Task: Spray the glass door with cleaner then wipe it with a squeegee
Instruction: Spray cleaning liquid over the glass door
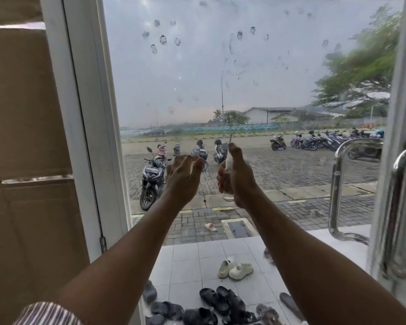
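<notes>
Presumably, cleaner may be wasted on the left hand (183, 177), held spread and flat with nothing grasped, just beside the small spray bottle (229, 162), which is gripped round body and nozzle by the right hand (240, 179) before the smudged glass door (220, 78).

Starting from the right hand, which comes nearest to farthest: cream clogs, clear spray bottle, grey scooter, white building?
1. The clear spray bottle, held in the right hand.
2. The cream clogs, below on the tiles.
3. The grey scooter, parked outside, left.
4. The white building, far behind.
</notes>
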